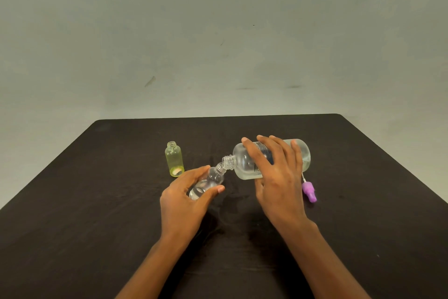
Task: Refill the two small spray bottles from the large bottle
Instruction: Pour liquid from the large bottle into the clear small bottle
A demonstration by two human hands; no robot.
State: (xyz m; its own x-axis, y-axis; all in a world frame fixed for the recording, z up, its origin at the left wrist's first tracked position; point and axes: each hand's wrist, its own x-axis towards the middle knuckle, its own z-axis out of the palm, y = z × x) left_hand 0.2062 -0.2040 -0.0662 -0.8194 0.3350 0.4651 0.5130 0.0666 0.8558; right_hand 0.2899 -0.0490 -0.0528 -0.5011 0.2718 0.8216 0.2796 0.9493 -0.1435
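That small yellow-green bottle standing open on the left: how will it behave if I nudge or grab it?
The small translucent yellow-green bottle looks empty, so probably very light. Tall and narrow on a small base, it would likely tip under a sideways push. Being round, it might then roll across the dark table.

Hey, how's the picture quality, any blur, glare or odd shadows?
Head view: even, soft light, no harsh glare; the left hand and right hand cast faint shadows on the table; the label on the large bottle is too blurred to read.
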